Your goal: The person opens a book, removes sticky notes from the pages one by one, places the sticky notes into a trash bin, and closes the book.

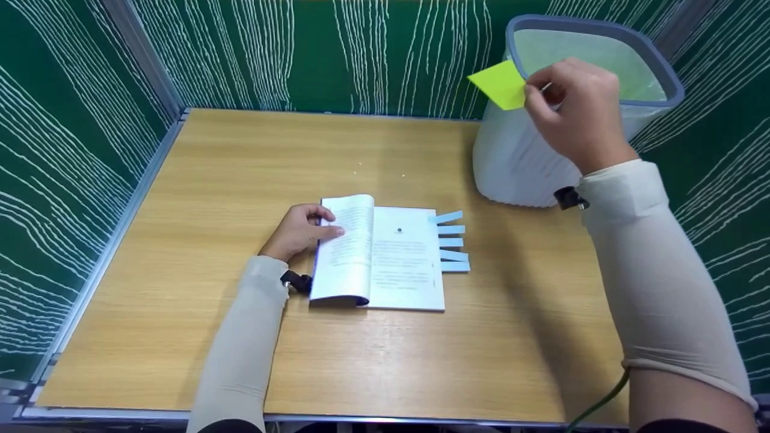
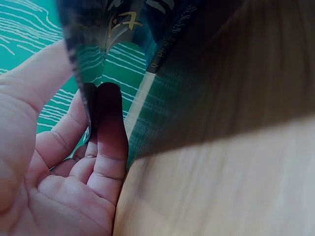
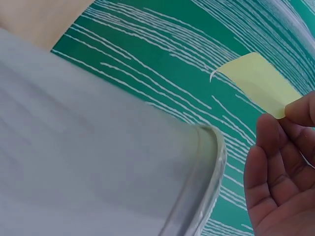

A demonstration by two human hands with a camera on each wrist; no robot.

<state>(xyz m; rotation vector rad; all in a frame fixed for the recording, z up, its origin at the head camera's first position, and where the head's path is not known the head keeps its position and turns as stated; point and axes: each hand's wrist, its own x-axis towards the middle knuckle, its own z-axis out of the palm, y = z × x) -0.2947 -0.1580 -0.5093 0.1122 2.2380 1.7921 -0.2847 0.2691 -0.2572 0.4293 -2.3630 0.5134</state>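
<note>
An open book (image 1: 404,264) lies on the table, its left part curled up along the spine. My left hand (image 1: 299,230) grips that left part, the thumb on the printed page and the fingers behind the cover (image 2: 133,19). Pale blue sticky tabs (image 1: 452,242) stick out from the book's right edge. Up at the right, my right hand (image 1: 579,108) pinches a corner of a yellow-green sticky note (image 1: 500,86) between thumb and fingertips. In the head view the note overlaps the rim of a white bin (image 1: 522,159); the right wrist view shows the note (image 3: 258,81) beside the bin's rim.
The bin has a grey-blue rim (image 1: 601,27) and a pale liner, and stands at the table's back right corner. Small white specks lie on the wooden table (image 1: 252,162) behind the book. Green panels (image 1: 319,54) with white lines enclose the back and sides.
</note>
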